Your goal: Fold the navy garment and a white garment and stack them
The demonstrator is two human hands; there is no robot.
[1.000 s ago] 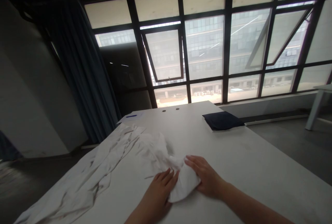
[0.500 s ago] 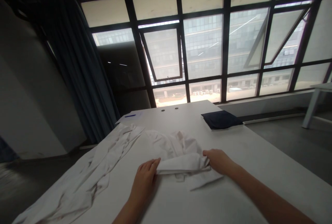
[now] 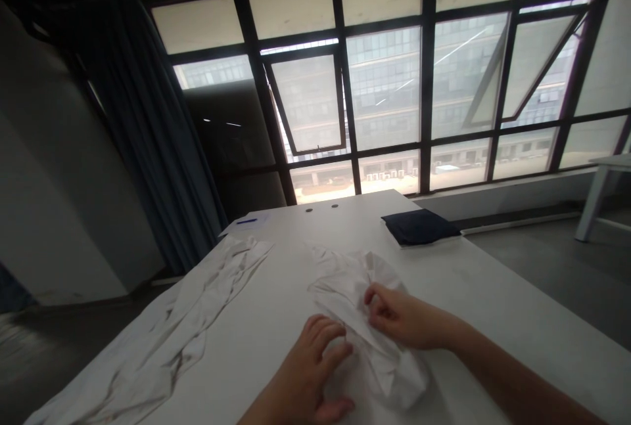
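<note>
A crumpled white cloth garment [image 3: 352, 287] lies bunched on the white table in front of me, one puffed end reaching toward the near side. My left hand [image 3: 320, 366] is at its left edge, thumb and fingers apart, with no fabric visible between them. Over the right part of the cloth, my right hand [image 3: 401, 316] has its fingers curled in against the fabric. Its fingertips are partly hidden, so how much cloth they pinch is hard to see.
More rumpled white fabric [image 3: 187, 326] stretches along the table's left side. A folded dark navy cloth [image 3: 419, 226] lies near the right edge. At the far left corner, a blue pen [image 3: 247, 221] rests on paper. Windows and a blue curtain [image 3: 148, 129] stand beyond the table [image 3: 473, 293].
The white garment has turned and shifted right and toward me, its folded front edge gone. My left hand has let go and moved nearer and right; my right hand has curled over the cloth.
</note>
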